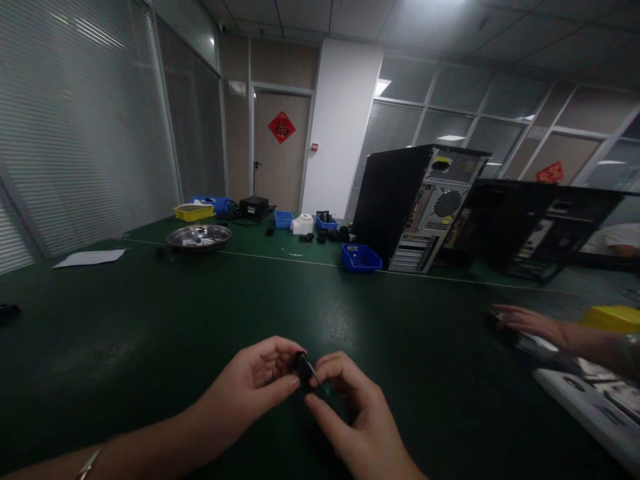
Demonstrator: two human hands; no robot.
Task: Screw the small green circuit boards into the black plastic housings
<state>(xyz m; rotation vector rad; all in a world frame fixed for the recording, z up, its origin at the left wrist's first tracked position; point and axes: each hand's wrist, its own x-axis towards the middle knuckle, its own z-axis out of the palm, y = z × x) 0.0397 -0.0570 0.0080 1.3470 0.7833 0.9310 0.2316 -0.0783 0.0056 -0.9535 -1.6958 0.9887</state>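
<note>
My left hand (250,377) pinches a small black part (301,367) between thumb and fingertips, a little above the green table. A thin silvery metal piece (315,373) runs slantwise from the black part towards my right hand (357,407). The fingers of my right hand are curled in a pinch around the lower end of this metal piece. Whether the metal piece belongs to the black part or is separate, I cannot tell. My fingers partly cover both, and dim light blurs the details.
On the right, another person's hand (537,325) rests by a dark object, near a grey-white casing (585,407) and a yellow bin (613,319). Ahead stand a computer tower (393,200), a blue bin (361,259) and a metal dish (199,248). Paper (90,258) lies left on the green table (200,300).
</note>
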